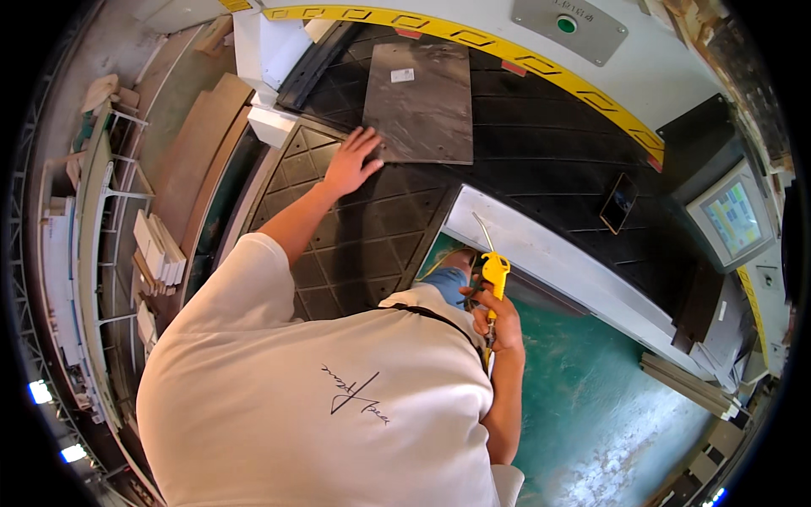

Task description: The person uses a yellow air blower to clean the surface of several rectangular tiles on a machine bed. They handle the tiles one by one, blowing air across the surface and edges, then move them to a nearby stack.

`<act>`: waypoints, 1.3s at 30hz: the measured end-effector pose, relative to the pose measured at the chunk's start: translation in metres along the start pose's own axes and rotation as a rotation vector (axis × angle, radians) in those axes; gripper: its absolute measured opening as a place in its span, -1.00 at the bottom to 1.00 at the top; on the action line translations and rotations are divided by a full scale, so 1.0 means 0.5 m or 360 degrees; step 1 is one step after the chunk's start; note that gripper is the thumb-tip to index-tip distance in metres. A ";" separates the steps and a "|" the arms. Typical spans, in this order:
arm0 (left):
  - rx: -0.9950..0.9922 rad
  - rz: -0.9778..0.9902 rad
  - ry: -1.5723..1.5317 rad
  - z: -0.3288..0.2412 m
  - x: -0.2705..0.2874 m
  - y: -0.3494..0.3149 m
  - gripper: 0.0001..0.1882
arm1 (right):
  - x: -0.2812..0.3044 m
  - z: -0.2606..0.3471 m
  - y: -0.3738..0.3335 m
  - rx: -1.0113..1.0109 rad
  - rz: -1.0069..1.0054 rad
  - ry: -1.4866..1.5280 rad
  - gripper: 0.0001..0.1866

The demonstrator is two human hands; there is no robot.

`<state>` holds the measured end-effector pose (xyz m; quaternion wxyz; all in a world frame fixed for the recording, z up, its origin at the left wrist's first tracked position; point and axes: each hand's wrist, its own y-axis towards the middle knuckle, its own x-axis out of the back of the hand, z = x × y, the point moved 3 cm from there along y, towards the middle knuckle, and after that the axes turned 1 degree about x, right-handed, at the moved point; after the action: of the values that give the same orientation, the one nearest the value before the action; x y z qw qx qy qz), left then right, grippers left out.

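Note:
A grey marble-patterned panel (pixel 431 110) with a small white label lies flat on the black machine table (pixel 524 186). My left hand (pixel 349 162) reaches to the panel's near left corner. Its fingers are spread, with the fingertips at the panel's edge; whether they press on it I cannot tell. In front of my waist, my right hand (pixel 500 323) is wrapped round a yellow air blow gun (pixel 497 272). The gun's thin metal nozzle points up and forward, toward the white edge of the machine.
A phone (pixel 619 203) lies on the table at the right, near a control screen (pixel 732 213). A yellow-striped machine beam (pixel 473 35) spans the far side. Boards (pixel 160 249) sit on racks at the left. More boards (pixel 688 384) rest above the green floor (pixel 583 380).

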<state>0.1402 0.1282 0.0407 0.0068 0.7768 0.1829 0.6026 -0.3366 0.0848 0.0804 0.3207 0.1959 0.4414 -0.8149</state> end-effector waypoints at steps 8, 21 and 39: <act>0.0926 -0.0217 0.0085 0.039 -0.088 0.000 0.27 | -0.001 0.006 -0.009 -0.0008 -0.0091 -0.0041 -0.61; 0.0897 -0.0251 -0.0022 0.070 -0.115 0.161 0.30 | -0.047 0.032 -0.011 -0.0012 -0.0039 -0.0336 -0.46; 0.1100 -0.0354 0.0009 0.103 -0.104 0.177 0.49 | -0.252 0.274 -0.033 0.0548 0.0107 -0.0502 -0.38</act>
<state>0.2023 0.0410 -0.0014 -0.1911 0.7070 0.4591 0.5028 -0.2625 0.0198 0.2392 0.3744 0.1325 0.2336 -0.8875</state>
